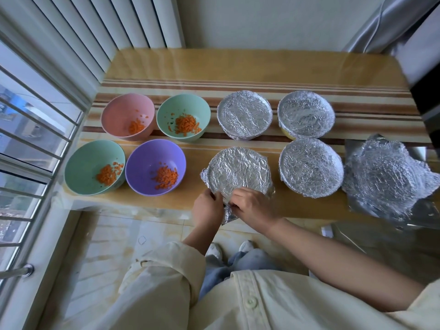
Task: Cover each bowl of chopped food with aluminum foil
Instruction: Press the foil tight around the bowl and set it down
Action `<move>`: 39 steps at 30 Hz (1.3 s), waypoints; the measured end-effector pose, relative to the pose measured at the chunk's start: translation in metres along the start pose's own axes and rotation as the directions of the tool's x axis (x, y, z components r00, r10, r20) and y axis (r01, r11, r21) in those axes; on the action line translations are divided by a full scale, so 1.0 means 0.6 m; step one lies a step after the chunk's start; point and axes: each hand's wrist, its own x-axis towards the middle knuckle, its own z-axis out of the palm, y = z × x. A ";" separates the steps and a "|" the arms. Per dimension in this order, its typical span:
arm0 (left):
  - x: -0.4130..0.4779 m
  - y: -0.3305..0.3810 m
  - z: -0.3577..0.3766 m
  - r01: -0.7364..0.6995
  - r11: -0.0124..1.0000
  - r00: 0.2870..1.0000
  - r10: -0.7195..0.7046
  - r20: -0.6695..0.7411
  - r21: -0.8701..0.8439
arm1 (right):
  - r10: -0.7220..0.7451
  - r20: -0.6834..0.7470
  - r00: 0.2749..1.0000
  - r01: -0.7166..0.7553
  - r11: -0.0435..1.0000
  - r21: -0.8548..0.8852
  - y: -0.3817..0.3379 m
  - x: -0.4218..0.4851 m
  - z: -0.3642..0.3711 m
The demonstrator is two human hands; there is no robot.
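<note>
A foil-covered bowl (238,170) stands at the table's near edge, its foil loose at the front. My left hand (207,207) and my right hand (253,207) pinch that front flap of foil at the rim. Three more foil-covered bowls stand to the right and behind: back middle (244,114), back right (306,114), front right (311,167). On the left, uncovered bowls hold chopped carrot: pink bowl (123,110), green bowl at the back (171,108), green bowl at the front (82,163), purple bowl (145,160).
A crumpled heap of foil sheets (385,177) lies at the table's right end, overhanging the edge. The striped table (238,67) runs between a barred window (28,139) on the left and a curtain on the right. My feet stand on the tiled floor below.
</note>
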 end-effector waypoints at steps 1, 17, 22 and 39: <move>0.002 0.001 -0.001 -0.004 1.000 1.000 0.004 0.003 -0.029 | 0.010 -0.007 1.000 -0.009 1.000 0.013 0.000 0.001 0.001; -0.008 0.008 0.001 0.043 0.999 0.991 -0.043 -0.127 -0.007 | -0.007 -0.037 0.999 0.008 0.999 0.036 -0.001 0.004 0.001; -0.003 0.011 0.001 -0.010 0.997 0.984 -0.004 -0.177 -0.079 | -0.015 -0.033 0.999 0.017 0.998 0.057 0.002 0.003 0.000; 0.069 0.020 -0.022 -0.194 0.980 0.974 0.198 -0.108 0.047 | -0.071 -0.017 0.997 0.072 0.993 0.091 0.012 -0.005 -0.012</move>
